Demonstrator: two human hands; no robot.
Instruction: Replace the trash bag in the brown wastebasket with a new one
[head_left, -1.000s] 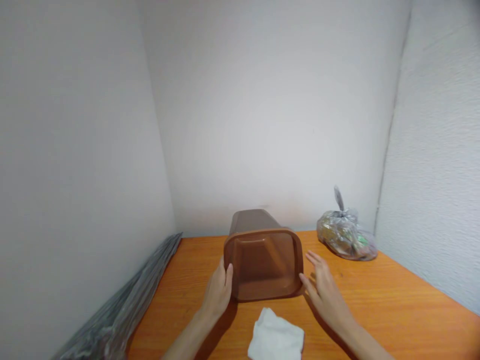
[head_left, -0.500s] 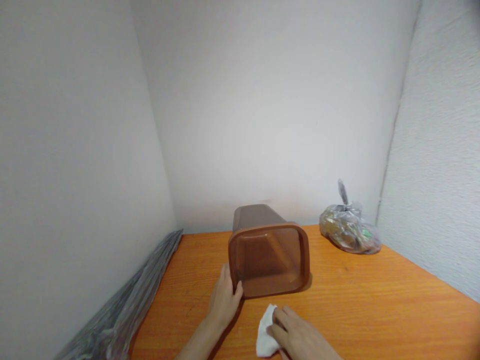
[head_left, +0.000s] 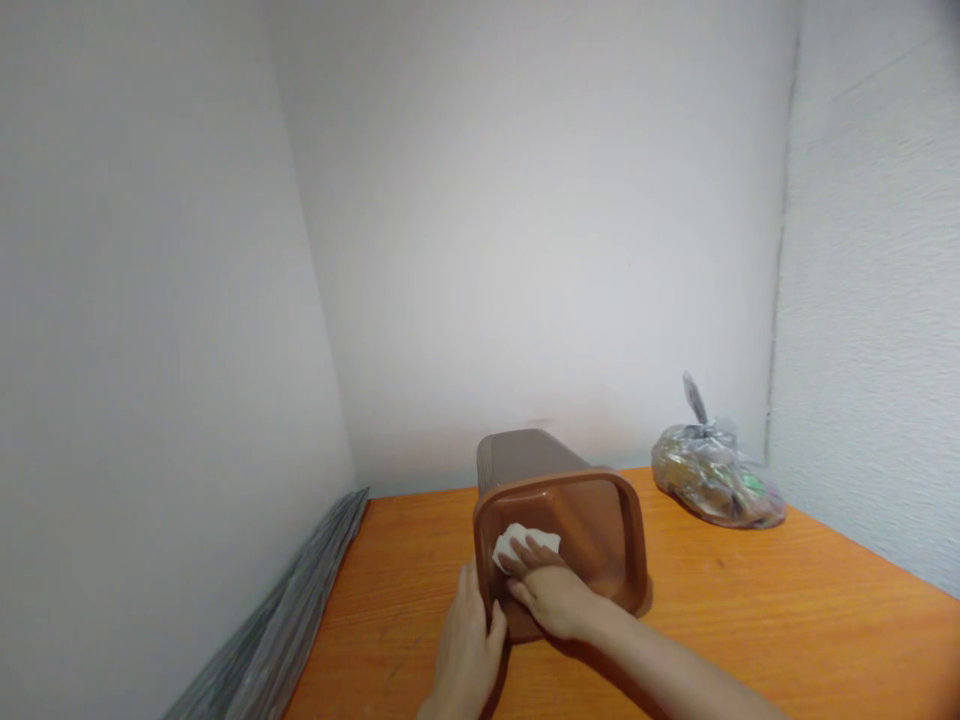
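Observation:
A brown plastic bin (head_left: 635, 545) lies on its side on the wooden table, its mouth facing me. My left hand (head_left: 469, 640) grips the lower left of the rim, thumb over the edge at the mouth and fingers along the outside. Inside the mouth, my right hand (head_left: 551, 590) presses a crumpled white cloth or tissue (head_left: 525, 541) near the left inner wall. Part of the cloth is hidden under the fingers.
On the orange wooden table (head_left: 750, 620), a tied clear plastic bag (head_left: 709, 475) with mixed contents stands at the back right. A long grey plastic bag (head_left: 300, 610) stretches along the left edge. White walls close in the back and both sides.
My right hand has gone from the table in front of the bin into its mouth, carrying the white cloth. My left hand keeps its hold on the rim. The view has shifted slightly.

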